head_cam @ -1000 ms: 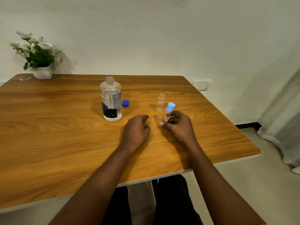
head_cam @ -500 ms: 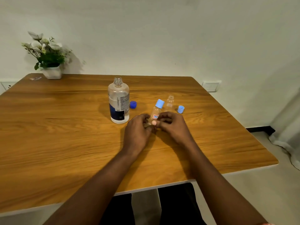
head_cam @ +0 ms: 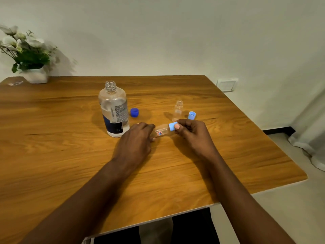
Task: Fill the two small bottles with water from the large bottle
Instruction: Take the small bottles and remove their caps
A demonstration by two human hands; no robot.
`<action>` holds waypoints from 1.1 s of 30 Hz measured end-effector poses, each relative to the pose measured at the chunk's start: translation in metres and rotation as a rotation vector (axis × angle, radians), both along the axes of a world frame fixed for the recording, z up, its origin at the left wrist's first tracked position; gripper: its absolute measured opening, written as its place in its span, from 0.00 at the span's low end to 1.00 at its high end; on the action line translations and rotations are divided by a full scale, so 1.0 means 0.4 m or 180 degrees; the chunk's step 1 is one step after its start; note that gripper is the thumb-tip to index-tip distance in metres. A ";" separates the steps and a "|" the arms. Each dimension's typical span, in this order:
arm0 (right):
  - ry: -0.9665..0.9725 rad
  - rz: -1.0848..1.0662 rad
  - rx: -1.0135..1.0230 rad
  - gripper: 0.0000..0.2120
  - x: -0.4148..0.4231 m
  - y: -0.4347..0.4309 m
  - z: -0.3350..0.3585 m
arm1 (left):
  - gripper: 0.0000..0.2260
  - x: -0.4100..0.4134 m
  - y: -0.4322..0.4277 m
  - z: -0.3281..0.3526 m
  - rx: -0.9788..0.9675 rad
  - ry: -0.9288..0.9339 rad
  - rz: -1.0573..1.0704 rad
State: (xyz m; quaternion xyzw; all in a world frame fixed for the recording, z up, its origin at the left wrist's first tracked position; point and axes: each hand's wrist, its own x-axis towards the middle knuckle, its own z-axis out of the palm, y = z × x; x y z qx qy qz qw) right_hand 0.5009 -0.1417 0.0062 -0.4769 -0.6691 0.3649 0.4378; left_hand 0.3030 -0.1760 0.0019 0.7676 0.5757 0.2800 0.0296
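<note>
Left hand (head_cam: 135, 138): I see its fingers curled round the base end of the held bottle, low over the tabletop (head_cam: 52, 155); I cannot tell whether it touches the wood.
Right hand (head_cam: 191, 134): thumb and fingers pinch the pale cap at the bottle's other end.
Held bottle (head_cam: 162, 130): it bridges the gap between the two hands, lying nearly on its side with the neck toward the right hand. It is clear plastic with a small red-and-blue label next to the left fingers, and I see no water in it.
Pale cap (head_cam: 173, 125): light blue, on the held bottle's neck, partly under the right thumb.
Open bottle (head_cam: 178, 110): just beyond the right hand, upright, clear and uncapped; I cannot read any water level.
Loose cap (head_cam: 192, 115): light blue, just beyond the right hand, beside the open bottle.
Large bottle (head_cam: 114, 110): just beyond the left hand, upright, uncapped and clear, with a grey-and-dark label and water inside.
Dark cap (head_cam: 134, 112): deep blue, beyond the left hand, just beside the large bottle.
</note>
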 end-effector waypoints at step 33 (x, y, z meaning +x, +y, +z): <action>0.0172 0.0058 -0.0419 0.04 0.011 -0.033 0.043 | 0.19 -0.003 -0.016 -0.007 0.0151 -0.0027 -0.0007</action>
